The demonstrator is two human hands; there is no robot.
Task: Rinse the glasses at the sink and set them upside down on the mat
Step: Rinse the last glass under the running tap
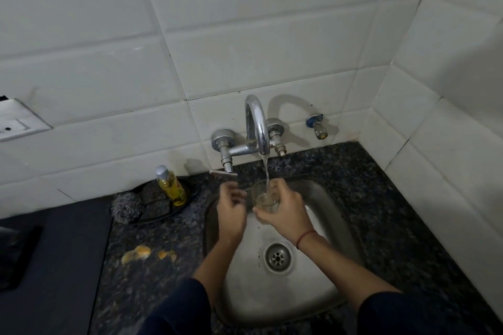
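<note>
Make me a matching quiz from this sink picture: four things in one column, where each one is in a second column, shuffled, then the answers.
Things:
1. glass
2. yellow bottle
3. steel scrubber
4. drain

Places:
A. upright on the dark tray left of the sink
B. in the sink's floor
C. in the right hand, under the tap stream
D. lying at the tray's left edge

Pairs: 1-C, 2-A, 3-D, 4-B
</note>
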